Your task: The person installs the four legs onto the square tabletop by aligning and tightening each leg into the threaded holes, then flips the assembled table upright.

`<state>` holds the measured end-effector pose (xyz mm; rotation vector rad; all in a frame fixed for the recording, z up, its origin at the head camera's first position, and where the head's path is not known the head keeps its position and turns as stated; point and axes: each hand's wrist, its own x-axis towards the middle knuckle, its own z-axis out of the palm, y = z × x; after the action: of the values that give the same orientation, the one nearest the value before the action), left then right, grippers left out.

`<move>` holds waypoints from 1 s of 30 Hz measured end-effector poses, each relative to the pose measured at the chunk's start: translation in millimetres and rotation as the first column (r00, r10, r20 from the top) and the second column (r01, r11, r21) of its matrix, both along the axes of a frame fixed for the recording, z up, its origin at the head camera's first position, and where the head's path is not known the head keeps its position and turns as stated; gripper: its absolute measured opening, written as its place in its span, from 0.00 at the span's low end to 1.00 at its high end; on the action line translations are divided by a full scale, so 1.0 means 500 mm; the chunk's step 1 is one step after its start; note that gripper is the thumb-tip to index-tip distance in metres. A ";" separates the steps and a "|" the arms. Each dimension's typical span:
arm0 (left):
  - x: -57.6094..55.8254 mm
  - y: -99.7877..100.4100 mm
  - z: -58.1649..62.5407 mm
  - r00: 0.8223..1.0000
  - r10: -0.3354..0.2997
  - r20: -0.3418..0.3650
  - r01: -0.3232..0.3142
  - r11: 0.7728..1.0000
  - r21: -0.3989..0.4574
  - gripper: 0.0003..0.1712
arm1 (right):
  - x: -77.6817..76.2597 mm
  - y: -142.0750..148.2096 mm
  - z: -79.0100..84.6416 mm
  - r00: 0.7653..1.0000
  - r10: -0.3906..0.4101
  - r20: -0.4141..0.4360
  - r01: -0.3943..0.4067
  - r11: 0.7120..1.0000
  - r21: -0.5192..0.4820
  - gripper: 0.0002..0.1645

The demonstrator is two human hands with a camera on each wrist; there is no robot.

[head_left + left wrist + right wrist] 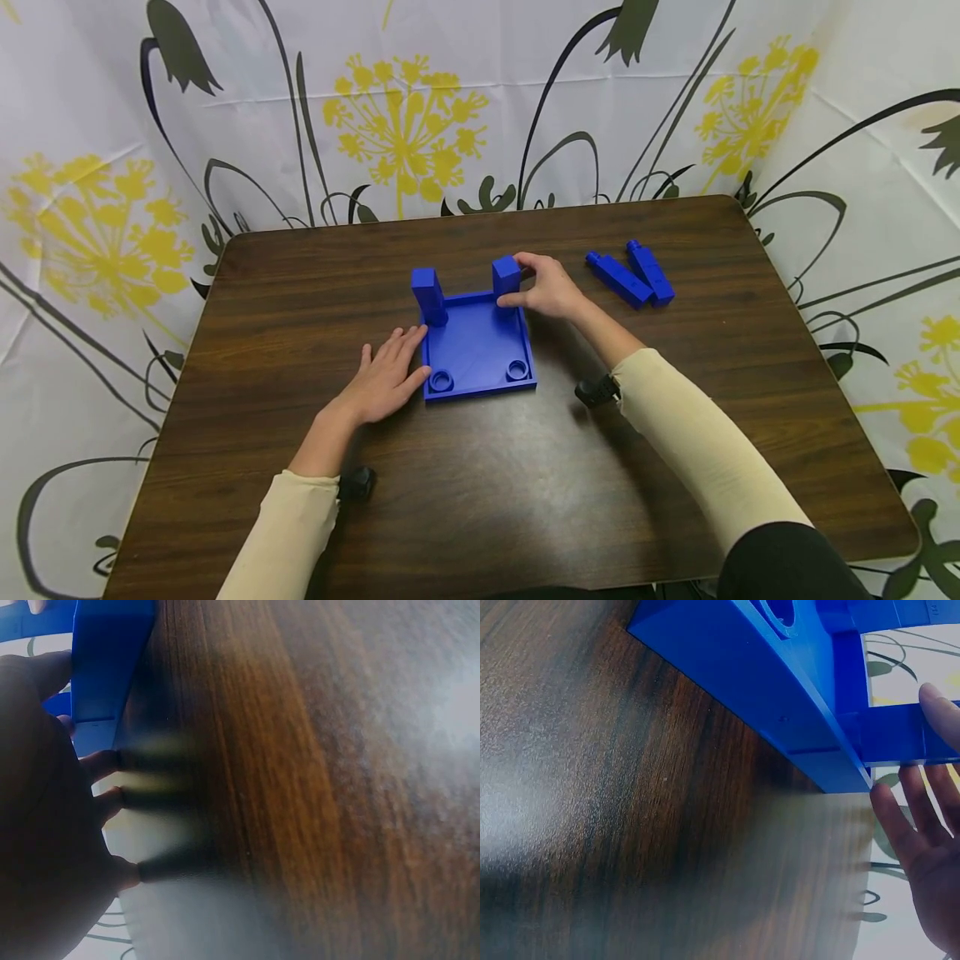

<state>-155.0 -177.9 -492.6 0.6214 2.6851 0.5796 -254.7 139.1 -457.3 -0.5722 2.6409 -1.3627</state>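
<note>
A square blue tray-like base (480, 346) with a raised rim lies on the table. Two round sockets show at its near corners, the left one (441, 381) beside my left thumb. At the far left corner stands a square blue post (428, 296), leaning slightly. My right hand (553, 287) grips a second blue post (506, 277), upright at the far right corner, thumb on the near side and fingers behind. My left hand (384, 379) lies flat with spread fingers, its thumb and fingertips against the base's left side (109, 667).
Two more blue posts (618, 280) with narrower round ends lie side by side to the right of my right hand. The brown wood-grain table (300, 275) reaches back to a white curtain (262, 108) printed with yellow flowers.
</note>
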 end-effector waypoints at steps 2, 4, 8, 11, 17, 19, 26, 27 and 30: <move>-0.001 0.001 0.002 1.000 0.000 0.001 0.000 1.000 0.000 0.40 | 0.000 -0.001 0.001 1.000 -0.009 -0.005 0.009 1.000 0.013 0.32; -0.001 0.002 0.004 1.000 0.000 0.001 0.000 1.000 0.001 0.39 | 0.000 -0.002 0.001 1.000 -0.017 -0.005 0.017 1.000 0.024 0.31; 0.000 0.002 0.003 1.000 0.000 0.000 0.000 1.000 0.003 0.40 | -0.002 -0.004 0.001 1.000 -0.030 -0.007 0.030 0.998 0.048 0.29; 0.000 0.001 0.000 1.000 0.004 -0.003 -0.004 1.000 0.008 0.39 | -0.003 -0.005 0.001 0.999 -0.037 -0.010 0.037 0.997 0.062 0.28; 0.001 0.000 -0.005 1.000 0.006 -0.021 -0.006 1.000 0.022 0.39 | 0.000 -0.006 0.002 1.000 -0.030 0.002 0.030 0.995 0.091 0.31; 0.002 0.000 -0.003 1.000 0.007 -0.020 -0.007 1.000 0.021 0.40 | 0.001 -0.005 0.004 1.000 -0.017 0.016 0.015 0.995 0.094 0.33; 0.001 -0.001 -0.007 1.000 0.005 -0.017 -0.004 1.000 0.022 0.39 | -0.003 0.007 0.008 0.995 0.095 0.042 -0.098 0.992 0.082 0.36; 0.001 0.000 -0.007 1.000 0.005 -0.017 -0.005 1.000 0.022 0.39 | -0.004 0.009 0.009 0.993 0.110 0.043 -0.113 0.991 0.075 0.37; 0.002 0.001 -0.004 1.000 0.005 -0.018 -0.005 1.000 0.026 0.39 | -0.008 0.016 0.010 0.987 0.149 0.056 -0.151 0.988 0.027 0.41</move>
<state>-154.2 -177.5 -494.6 0.6300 2.7012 0.6145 -258.6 147.1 -452.1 -0.7050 2.5149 -1.2741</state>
